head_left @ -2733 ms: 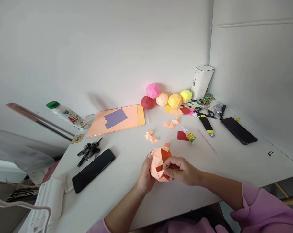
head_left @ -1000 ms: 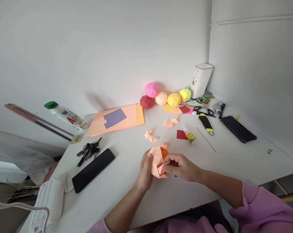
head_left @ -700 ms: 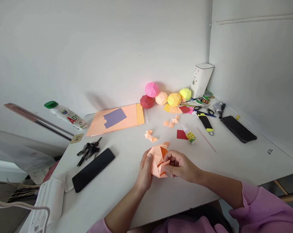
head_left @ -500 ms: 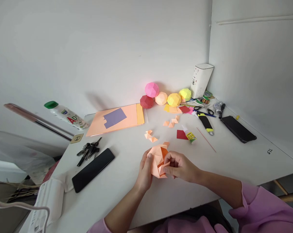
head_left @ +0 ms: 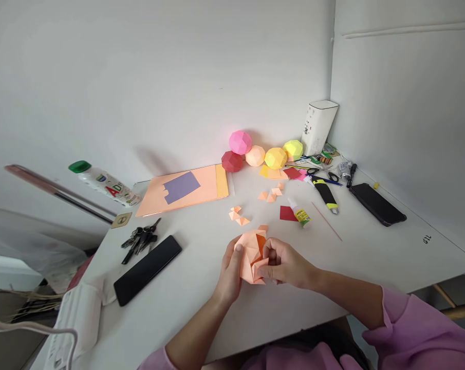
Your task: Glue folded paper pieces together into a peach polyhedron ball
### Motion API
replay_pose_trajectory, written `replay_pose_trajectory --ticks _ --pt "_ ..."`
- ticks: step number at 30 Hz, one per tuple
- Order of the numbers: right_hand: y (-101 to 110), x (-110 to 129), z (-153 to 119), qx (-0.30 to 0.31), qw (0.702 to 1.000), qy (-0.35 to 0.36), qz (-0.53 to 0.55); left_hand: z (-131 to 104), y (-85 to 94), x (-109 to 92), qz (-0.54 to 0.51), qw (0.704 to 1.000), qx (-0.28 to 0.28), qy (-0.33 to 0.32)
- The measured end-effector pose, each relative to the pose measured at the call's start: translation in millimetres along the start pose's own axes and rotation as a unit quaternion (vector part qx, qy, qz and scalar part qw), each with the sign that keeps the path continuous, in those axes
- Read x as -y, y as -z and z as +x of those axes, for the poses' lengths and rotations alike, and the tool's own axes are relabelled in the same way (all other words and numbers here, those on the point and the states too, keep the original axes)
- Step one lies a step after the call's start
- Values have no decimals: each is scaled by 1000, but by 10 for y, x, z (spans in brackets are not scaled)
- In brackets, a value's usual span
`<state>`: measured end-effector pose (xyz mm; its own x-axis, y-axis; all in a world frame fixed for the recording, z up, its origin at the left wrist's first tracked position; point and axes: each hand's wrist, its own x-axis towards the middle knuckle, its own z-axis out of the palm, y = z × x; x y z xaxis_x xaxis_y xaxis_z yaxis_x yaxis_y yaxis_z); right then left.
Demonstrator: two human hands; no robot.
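A partly open, faceted peach paper shape [head_left: 250, 247] is held above the near part of the white table. My left hand [head_left: 231, 270] grips its left side, thumb on the front face. My right hand [head_left: 284, 263] pinches a folded flap at its lower right with thumb and fingers. A darker orange hollow shows at the upper right of the shape. Small folded peach pieces [head_left: 239, 216] lie just beyond it, with more peach pieces [head_left: 271, 194] farther back. A glue bottle [head_left: 301, 214] rests beside a dark red paper square [head_left: 288, 213].
Several faceted paper balls [head_left: 276, 158] stand by the wall. Peach sheets [head_left: 209, 185] lie at the back left near a bottle [head_left: 109, 186]. Keys [head_left: 142, 237] and a black phone [head_left: 147, 270] are left; a cutter [head_left: 324, 192] and black case [head_left: 377, 204] are right.
The view has shifted very slightly. Both hands keep their hold on the peach shape, with only a tiny movement of my right fingers at the flap.
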<state>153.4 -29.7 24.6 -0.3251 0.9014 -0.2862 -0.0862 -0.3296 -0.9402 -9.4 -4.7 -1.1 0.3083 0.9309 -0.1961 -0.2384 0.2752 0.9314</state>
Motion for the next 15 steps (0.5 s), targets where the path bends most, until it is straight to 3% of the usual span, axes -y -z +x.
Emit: replay_pose_trajectory --ticks 7,15 --pt "37 27 13 26 998 -40 41 -13 -13 -43 41 998 36 9" --pt "29 0 24 43 998 -42 22 -14 -17 -37 40 998 35 20"
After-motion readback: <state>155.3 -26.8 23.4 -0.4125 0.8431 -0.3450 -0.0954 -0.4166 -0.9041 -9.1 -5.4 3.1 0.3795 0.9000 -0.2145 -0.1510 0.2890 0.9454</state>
